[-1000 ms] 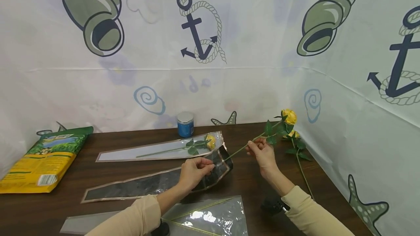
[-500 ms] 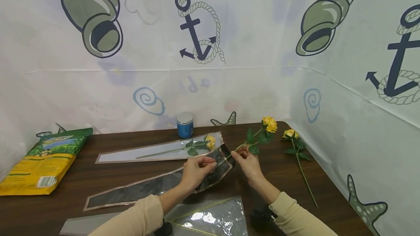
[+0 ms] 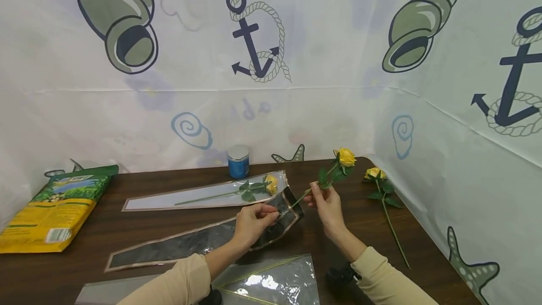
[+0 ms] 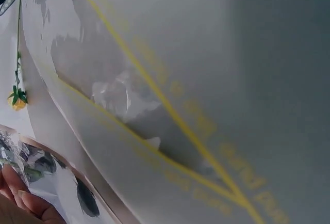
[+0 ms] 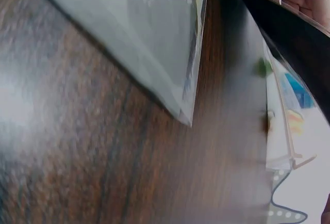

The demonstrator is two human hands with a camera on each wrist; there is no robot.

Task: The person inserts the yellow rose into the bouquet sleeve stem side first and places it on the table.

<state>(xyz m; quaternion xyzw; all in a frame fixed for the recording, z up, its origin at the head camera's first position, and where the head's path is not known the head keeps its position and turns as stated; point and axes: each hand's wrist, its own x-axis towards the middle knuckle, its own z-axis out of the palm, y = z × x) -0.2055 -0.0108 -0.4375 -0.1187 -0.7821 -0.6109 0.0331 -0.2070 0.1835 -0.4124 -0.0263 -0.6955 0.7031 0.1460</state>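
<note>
My right hand (image 3: 327,207) pinches the green stem of a yellow rose (image 3: 346,156), just below its leaves. The stem's lower part runs down-left into the mouth of a long black flower sleeve (image 3: 169,246). At that mouth, my left hand (image 3: 251,226) pinches the sleeve's edge between thumb and fingers. In the left wrist view, the left hand (image 4: 28,203) shows only at the bottom left corner. The black sleeve (image 5: 294,43) crosses the upper right of the right wrist view.
Behind lies a white sleeve (image 3: 152,202) holding another yellow rose (image 3: 271,184). A loose rose (image 3: 374,173) lies at the right. In front are clear sleeves with yellow lines (image 3: 292,272). A blue jar (image 3: 239,161) and a yellow-green bag (image 3: 63,208) stand farther back and left.
My right hand has moved left with the rose, so more of its stem is inside the black sleeve. Since half a second ago it has shifted slightly up. The left hand stays at the mouth.
</note>
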